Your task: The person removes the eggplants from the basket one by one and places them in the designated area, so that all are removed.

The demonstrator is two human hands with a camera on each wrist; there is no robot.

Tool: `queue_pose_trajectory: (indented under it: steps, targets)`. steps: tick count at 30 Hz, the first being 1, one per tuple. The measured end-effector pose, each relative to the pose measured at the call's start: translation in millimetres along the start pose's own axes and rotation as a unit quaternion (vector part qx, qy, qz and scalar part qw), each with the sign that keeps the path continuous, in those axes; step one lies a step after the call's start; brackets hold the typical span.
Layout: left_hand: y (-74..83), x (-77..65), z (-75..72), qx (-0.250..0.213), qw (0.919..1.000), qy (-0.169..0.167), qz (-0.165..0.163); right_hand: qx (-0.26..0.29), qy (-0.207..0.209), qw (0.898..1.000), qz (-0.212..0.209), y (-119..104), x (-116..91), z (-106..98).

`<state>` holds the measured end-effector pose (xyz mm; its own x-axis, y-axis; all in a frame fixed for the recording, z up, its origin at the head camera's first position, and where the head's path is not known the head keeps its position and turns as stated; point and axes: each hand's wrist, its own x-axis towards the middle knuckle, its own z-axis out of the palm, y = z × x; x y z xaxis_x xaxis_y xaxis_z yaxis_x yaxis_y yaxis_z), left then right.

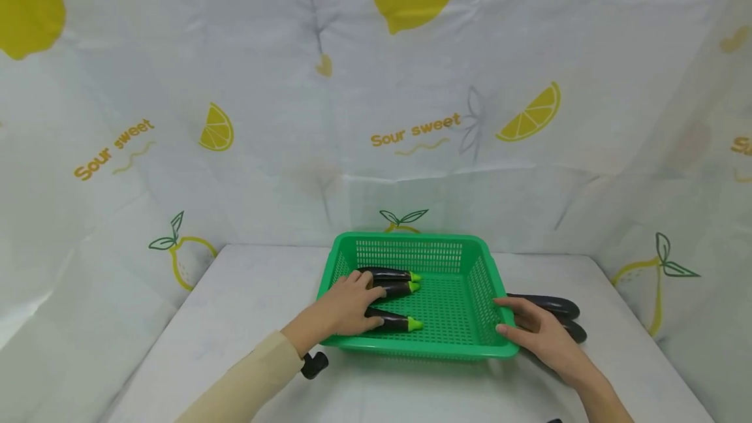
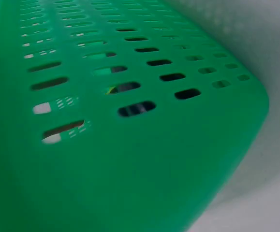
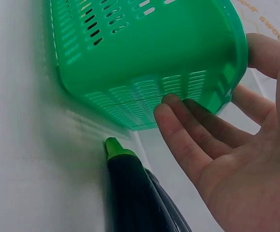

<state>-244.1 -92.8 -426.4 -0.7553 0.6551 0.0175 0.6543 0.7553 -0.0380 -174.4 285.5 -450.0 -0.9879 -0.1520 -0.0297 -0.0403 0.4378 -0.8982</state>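
Observation:
My left hand lies over several small dark eggplants at the left inside a green plastic basket. Its thumb touches the near eggplant, and its index finger reaches the middle eggplant. A far eggplant lies behind; all have bright green stem ends pointing right. The hand hides whether it grips one. My right hand holds the basket's right rim, with several fingers against the outer wall. Only the perforated basket wall fills the left wrist view.
Right of the basket lie more eggplants on the white-covered table, one with its green stem end by the basket. A black knobbed object shows beneath the left wrist. A lemon-print sheet stands behind.

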Motion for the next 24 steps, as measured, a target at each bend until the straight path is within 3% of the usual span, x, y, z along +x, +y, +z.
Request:
queue_pose_trajectory:
  steps: [7, 12, 16, 24]
  targets:
    - [4.1, 13.1, 9.1, 0.067, 0.9964, -0.050, 0.014, 0.003, -0.004, 1.000, -0.002, 0, -1, 0]
    - [5.3, 18.3, 20.9, 0.096, 0.9926, -0.069, 0.028, 0.016, -0.006, 1.000, 0.001, 1, 0, 1]
    - [5.8, 21.2, 27.4, 0.096, 0.9916, -0.083, 0.028, 0.018, -0.004, 1.000, -0.006, 3, 0, 1]
    - [7.0, 24.4, 26.7, 0.074, 0.9929, -0.090, 0.021, 0.018, 0.000, 1.000, -0.020, 5, 0, 0]
